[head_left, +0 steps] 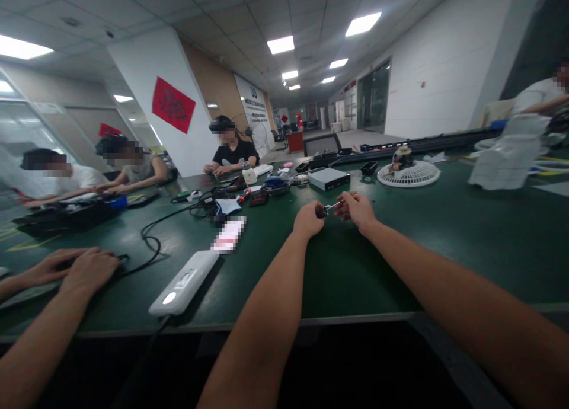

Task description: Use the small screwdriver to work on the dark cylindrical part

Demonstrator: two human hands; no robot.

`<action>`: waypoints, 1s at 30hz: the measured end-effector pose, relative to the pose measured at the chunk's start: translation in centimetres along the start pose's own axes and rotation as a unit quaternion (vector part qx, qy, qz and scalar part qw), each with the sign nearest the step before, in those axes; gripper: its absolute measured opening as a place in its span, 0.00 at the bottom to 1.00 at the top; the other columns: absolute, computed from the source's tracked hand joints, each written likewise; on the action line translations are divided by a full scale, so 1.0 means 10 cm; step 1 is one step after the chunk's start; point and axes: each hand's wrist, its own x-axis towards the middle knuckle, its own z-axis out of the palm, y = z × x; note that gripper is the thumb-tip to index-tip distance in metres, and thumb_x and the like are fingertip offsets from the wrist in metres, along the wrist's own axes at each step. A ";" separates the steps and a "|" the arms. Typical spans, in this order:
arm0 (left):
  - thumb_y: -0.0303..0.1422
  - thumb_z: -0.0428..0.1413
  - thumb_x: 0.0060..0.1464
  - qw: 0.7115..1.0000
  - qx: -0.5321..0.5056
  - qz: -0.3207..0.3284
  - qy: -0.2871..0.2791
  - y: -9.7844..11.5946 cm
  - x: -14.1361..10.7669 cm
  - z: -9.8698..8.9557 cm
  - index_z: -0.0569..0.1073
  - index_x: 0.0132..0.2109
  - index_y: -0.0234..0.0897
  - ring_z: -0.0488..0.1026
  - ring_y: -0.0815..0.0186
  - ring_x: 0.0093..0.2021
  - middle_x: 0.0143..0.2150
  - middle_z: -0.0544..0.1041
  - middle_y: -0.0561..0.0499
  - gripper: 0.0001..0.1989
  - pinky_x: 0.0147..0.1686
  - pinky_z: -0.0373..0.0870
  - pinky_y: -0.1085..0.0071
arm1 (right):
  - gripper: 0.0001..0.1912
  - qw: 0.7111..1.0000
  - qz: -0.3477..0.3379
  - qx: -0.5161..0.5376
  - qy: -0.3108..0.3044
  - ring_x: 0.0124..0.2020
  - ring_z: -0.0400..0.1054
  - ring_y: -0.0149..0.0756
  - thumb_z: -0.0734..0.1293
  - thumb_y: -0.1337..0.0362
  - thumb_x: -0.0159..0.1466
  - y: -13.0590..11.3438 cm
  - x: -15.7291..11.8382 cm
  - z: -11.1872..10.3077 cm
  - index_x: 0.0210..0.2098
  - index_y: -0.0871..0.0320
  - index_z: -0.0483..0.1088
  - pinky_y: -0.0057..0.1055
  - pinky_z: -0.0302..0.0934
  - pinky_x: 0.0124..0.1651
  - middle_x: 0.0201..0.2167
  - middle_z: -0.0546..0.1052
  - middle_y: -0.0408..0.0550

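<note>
Hands close together above the green counter (466, 267) — left hand (309, 220) closed on a small black-handled screwdriver (320, 211), right hand (355, 212) curled just beside its steel shaft, contact unclear; a slipping grip could drop the tool or drive the tip into the fingers; screwdriver appears intact; a grey metal box (329, 179) sits beyond.

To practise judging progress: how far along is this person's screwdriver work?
Nothing clearly looks done: the grey metal box on the green bench sits shut. In hand: the left hand grips a small dark-handled screwdriver, the right hand beside its tip. Left: seemingly all of it.
</note>
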 end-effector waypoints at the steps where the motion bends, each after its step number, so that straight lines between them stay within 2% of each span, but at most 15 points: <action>1: 0.27 0.60 0.50 1.000 -0.002 0.001 0.000 0.00 0.00 0.00 0.75 0.46 0.40 0.77 0.60 0.43 0.43 0.81 0.47 0.14 0.43 0.72 0.67 | 0.10 1.000 0.000 0.004 0.000 0.21 0.74 0.32 0.63 0.59 0.67 0.00 0.00 0.00 0.35 0.59 0.70 0.24 0.62 0.18 0.29 0.80 0.50; 3: 0.26 0.60 0.50 1.000 -0.002 0.004 0.004 0.00 0.00 0.00 0.76 0.45 0.41 0.76 0.60 0.43 0.43 0.81 0.47 0.14 0.44 0.72 0.66 | 0.08 1.000 -0.011 -0.005 0.007 0.22 0.74 0.33 0.68 0.60 0.64 0.01 0.00 0.00 0.34 0.59 0.70 0.24 0.62 0.18 0.27 0.79 0.49; 6: 0.24 0.59 0.50 1.000 0.012 0.019 0.015 0.02 -0.01 -0.02 0.77 0.46 0.42 0.76 0.60 0.43 0.44 0.80 0.47 0.15 0.46 0.71 0.65 | 0.10 0.997 -0.052 -0.038 0.042 0.23 0.75 0.36 0.74 0.62 0.56 0.04 0.01 0.00 0.31 0.58 0.70 0.25 0.62 0.18 0.23 0.76 0.46; 10: 0.21 0.57 0.48 0.995 0.085 0.030 0.031 0.06 -0.01 -0.09 0.79 0.45 0.43 0.74 0.58 0.46 0.43 0.80 0.47 0.18 0.50 0.69 0.62 | 0.14 0.988 -0.101 -0.072 0.092 0.20 0.73 0.36 0.73 0.55 0.56 0.05 0.04 -0.03 0.32 0.56 0.68 0.25 0.61 0.17 0.21 0.74 0.43; 12: 0.20 0.57 0.48 0.992 0.118 0.027 0.040 0.07 -0.02 -0.12 0.81 0.45 0.44 0.74 0.56 0.46 0.43 0.81 0.47 0.19 0.51 0.68 0.61 | 0.17 0.990 -0.099 -0.072 0.075 0.20 0.73 0.35 0.70 0.50 0.59 0.05 0.05 -0.06 0.38 0.56 0.69 0.25 0.60 0.17 0.24 0.77 0.44; 15: 0.21 0.56 0.49 0.989 0.138 0.034 0.050 0.07 -0.03 -0.14 0.82 0.46 0.44 0.73 0.56 0.46 0.43 0.81 0.46 0.20 0.52 0.66 0.61 | 0.19 0.993 -0.079 -0.082 0.009 0.24 0.75 0.36 0.63 0.48 0.64 0.08 0.06 -0.08 0.45 0.56 0.69 0.26 0.61 0.19 0.30 0.80 0.48; 17: 0.21 0.55 0.50 0.988 0.139 0.047 0.045 0.07 -0.03 -0.14 0.82 0.48 0.44 0.74 0.56 0.46 0.43 0.81 0.46 0.21 0.53 0.66 0.61 | 0.15 0.983 -0.099 -0.156 -0.023 0.28 0.75 0.36 0.63 0.51 0.65 0.11 0.05 -0.08 0.42 0.55 0.71 0.27 0.63 0.24 0.32 0.80 0.48; 20: 0.22 0.54 0.50 0.988 0.134 0.067 0.027 0.06 -0.03 -0.13 0.82 0.50 0.45 0.74 0.56 0.46 0.44 0.82 0.46 0.23 0.52 0.67 0.61 | 0.06 0.929 -0.159 -0.330 -0.047 0.30 0.72 0.36 0.70 0.60 0.60 0.16 0.04 -0.06 0.35 0.55 0.72 0.28 0.62 0.30 0.29 0.78 0.45; 22: 0.23 0.55 0.51 0.989 0.127 0.069 0.019 0.07 -0.02 -0.11 0.81 0.51 0.45 0.74 0.57 0.47 0.45 0.82 0.46 0.23 0.52 0.67 0.62 | 0.08 0.902 -0.171 -0.392 -0.059 0.29 0.70 0.34 0.73 0.65 0.55 0.19 0.02 -0.04 0.33 0.55 0.71 0.29 0.61 0.32 0.27 0.76 0.42; 26: 0.23 0.58 0.48 0.995 0.094 0.025 0.017 0.05 -0.02 -0.07 0.81 0.50 0.44 0.75 0.57 0.48 0.46 0.82 0.47 0.23 0.53 0.68 0.62 | 0.10 0.884 -0.164 -0.426 -0.099 0.28 0.69 0.33 0.74 0.71 0.52 0.19 0.01 -0.04 0.30 0.54 0.70 0.28 0.59 0.31 0.27 0.76 0.41; 30: 0.24 0.58 0.47 0.999 0.038 -0.025 0.029 -0.02 -0.01 -0.03 0.79 0.48 0.43 0.77 0.58 0.45 0.45 0.82 0.47 0.21 0.49 0.70 0.63 | 0.11 0.884 -0.161 -0.428 -0.100 0.28 0.70 0.34 0.74 0.72 0.51 0.15 0.01 -0.07 0.29 0.54 0.69 0.29 0.59 0.31 0.26 0.78 0.41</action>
